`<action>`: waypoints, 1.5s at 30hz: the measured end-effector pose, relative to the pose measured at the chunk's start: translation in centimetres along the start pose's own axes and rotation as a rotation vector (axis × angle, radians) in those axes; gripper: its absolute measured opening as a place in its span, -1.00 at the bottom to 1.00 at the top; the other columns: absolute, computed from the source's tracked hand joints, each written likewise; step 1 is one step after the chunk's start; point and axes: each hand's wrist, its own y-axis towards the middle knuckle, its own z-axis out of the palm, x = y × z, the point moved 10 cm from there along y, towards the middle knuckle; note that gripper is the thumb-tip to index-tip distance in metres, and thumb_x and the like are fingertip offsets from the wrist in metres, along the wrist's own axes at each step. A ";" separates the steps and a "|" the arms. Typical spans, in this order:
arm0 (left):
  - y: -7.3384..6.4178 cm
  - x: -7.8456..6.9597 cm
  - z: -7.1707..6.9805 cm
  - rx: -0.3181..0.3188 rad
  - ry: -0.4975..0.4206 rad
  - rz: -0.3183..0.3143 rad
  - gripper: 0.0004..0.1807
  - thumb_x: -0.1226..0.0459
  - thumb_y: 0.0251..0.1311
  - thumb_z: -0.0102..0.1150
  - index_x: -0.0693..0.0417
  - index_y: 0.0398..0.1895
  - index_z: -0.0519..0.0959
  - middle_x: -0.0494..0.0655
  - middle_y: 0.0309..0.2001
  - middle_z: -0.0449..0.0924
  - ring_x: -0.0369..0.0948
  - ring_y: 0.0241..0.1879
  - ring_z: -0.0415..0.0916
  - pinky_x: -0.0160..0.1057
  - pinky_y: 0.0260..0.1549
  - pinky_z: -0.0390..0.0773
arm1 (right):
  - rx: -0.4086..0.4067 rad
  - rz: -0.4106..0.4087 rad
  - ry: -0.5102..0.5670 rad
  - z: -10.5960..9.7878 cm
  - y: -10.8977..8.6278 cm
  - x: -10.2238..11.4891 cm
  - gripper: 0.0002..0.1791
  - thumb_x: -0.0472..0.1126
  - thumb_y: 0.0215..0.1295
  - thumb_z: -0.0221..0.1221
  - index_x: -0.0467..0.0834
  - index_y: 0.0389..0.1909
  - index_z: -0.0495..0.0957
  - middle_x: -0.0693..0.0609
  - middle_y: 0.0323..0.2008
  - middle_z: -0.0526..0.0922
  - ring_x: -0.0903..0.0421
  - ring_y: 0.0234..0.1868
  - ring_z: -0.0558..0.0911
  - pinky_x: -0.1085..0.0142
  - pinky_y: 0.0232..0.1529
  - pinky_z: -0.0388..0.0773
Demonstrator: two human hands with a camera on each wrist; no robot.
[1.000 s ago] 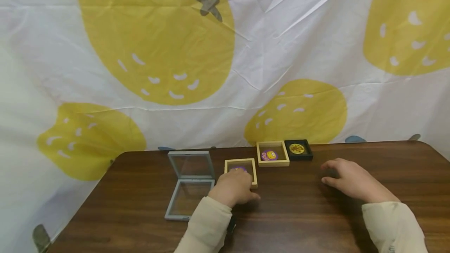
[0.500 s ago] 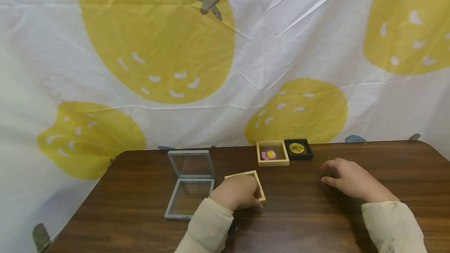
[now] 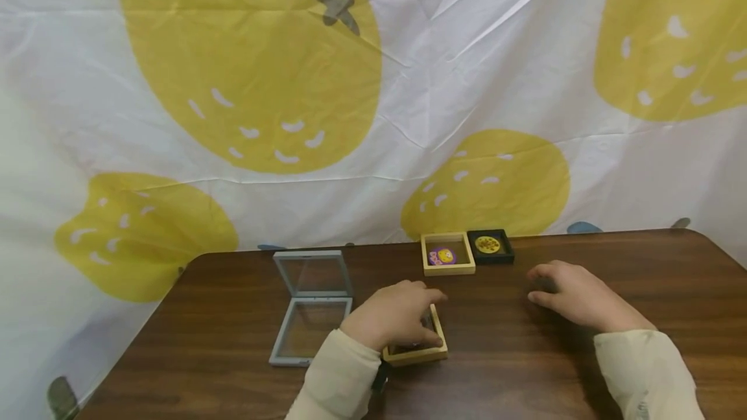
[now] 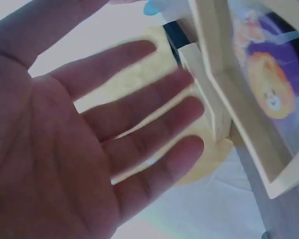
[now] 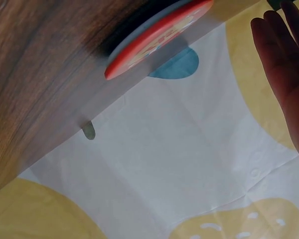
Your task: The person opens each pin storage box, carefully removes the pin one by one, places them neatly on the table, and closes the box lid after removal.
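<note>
The brown table (image 3: pixel 496 368) bears a grey frame (image 3: pixel 321 297), rear wooden frame (image 3: pixel 449 270) and black frame (image 3: pixel 494 259) — behind hangs yellow-patterned white cloth (image 3: pixel 417 83).

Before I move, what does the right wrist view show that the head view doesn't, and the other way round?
Only the right wrist view: a red disc, seen tilted, with markings too slanted to read.

Only the head view: the left hand, the near pale frame by it, the far pale frame and the open grey case.

Both: the right hand, table and cloth. A dark corner in the wrist view may be the black frame.
</note>
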 end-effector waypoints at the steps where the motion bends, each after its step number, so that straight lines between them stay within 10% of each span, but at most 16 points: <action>1: 0.0 0.2 0.1 0.006 0.015 -0.018 -0.31 -0.05 -0.05 0.39 -0.21 0.22 0.45 -0.19 0.12 0.54 -0.19 0.09 0.47 -0.17 -0.01 0.51 | 0.001 -0.002 0.001 0.0 0.0 0.0 -0.62 -0.08 0.21 0.23 -0.22 -0.03 0.56 -0.23 -0.02 0.62 -0.27 0.05 0.55 -0.12 -0.06 0.47; 8: 0.0 1.1 1.3 0.057 0.030 -0.076 -0.16 -0.09 -0.22 0.48 -0.31 0.26 0.41 -0.12 0.33 0.37 -0.01 0.30 0.33 -0.02 0.17 0.43 | 0.007 -0.008 0.002 0.1 0.1 0.1 -0.63 -0.11 0.20 0.24 -0.22 -0.04 0.57 -0.22 -0.03 0.63 -0.26 0.03 0.57 -0.11 -0.06 0.48; 13: 0.3 1.5 1.5 0.046 0.031 -0.099 -0.25 -0.10 -0.20 0.46 -0.34 0.20 0.47 -0.19 0.19 0.51 -0.07 0.19 0.44 -0.06 0.06 0.50 | 0.007 -0.012 -0.002 0.1 0.1 0.2 -0.63 -0.10 0.20 0.24 -0.23 -0.04 0.57 -0.22 -0.04 0.64 -0.25 0.02 0.57 -0.11 -0.07 0.48; 26: -0.2 2.8 1.2 -0.036 0.187 -0.419 -0.19 -0.45 -0.12 0.09 -0.10 0.05 0.50 -0.03 -0.16 0.64 -0.06 -0.20 0.60 -0.13 -0.35 0.51 | -0.001 -0.011 0.001 0.1 0.0 0.2 -0.66 -0.11 0.20 0.23 -0.21 -0.06 0.57 -0.20 -0.06 0.65 -0.23 -0.01 0.59 -0.10 -0.08 0.49; 38: -0.5 2.8 1.6 -0.089 0.296 -0.592 -0.04 -0.55 -0.06 -0.27 -0.06 0.14 0.45 -0.07 -0.71 0.48 -0.21 -0.74 0.39 -0.27 -0.69 0.38 | 0.003 -0.010 -0.001 0.2 0.1 0.2 -0.66 -0.09 0.20 0.23 -0.21 -0.07 0.57 -0.19 -0.07 0.65 -0.23 -0.01 0.59 -0.10 -0.09 0.49; 42: -0.5 2.7 0.9 -0.118 0.306 -0.570 0.00 -0.56 -0.04 -0.35 -0.05 0.20 0.44 0.05 -0.27 0.66 -0.10 -0.30 0.60 -0.18 -0.33 0.54 | 0.014 -0.001 -0.002 0.3 0.1 0.1 -0.65 -0.08 0.21 0.23 -0.21 -0.06 0.57 -0.21 -0.05 0.64 -0.24 0.00 0.58 -0.10 -0.08 0.49; 45: -0.5 2.5 0.3 -0.121 0.232 -0.466 0.10 -0.58 -0.10 -0.28 0.01 0.31 0.35 0.12 0.23 0.44 0.01 0.19 0.40 -0.04 0.09 0.41 | 0.018 -0.002 -0.001 0.3 0.2 0.2 -0.65 -0.08 0.21 0.23 -0.21 -0.06 0.57 -0.21 -0.06 0.64 -0.24 0.00 0.59 -0.10 -0.08 0.49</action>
